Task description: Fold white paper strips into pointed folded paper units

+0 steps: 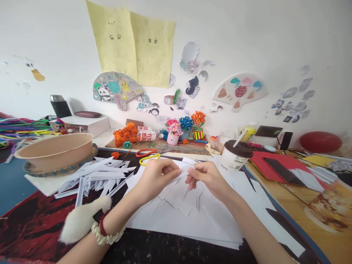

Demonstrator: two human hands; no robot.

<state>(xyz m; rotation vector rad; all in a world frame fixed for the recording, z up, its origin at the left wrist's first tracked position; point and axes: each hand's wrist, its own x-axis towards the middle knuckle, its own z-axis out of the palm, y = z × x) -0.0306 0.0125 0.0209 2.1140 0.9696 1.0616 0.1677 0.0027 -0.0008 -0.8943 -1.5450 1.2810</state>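
Note:
Between my two hands is a small white paper strip, pinched from both sides above the paper sheets. My left hand has thumb and fingers closed on its left end; a cream scrunchie and a dark red band circle that wrist. The right end is gripped by my right hand, fingers curled. Underneath lie loose cut paper pieces on a stack of large white sheets. To the left is a pile of folded paper strips. Scissors with red and yellow handles lie just beyond my left hand.
A lidded cup with a straw stands beyond my right hand. At left are a beige basin and a white fluffy object by my forearm. Pipe-cleaner flowers line the back; a phone lies on a red folder at right.

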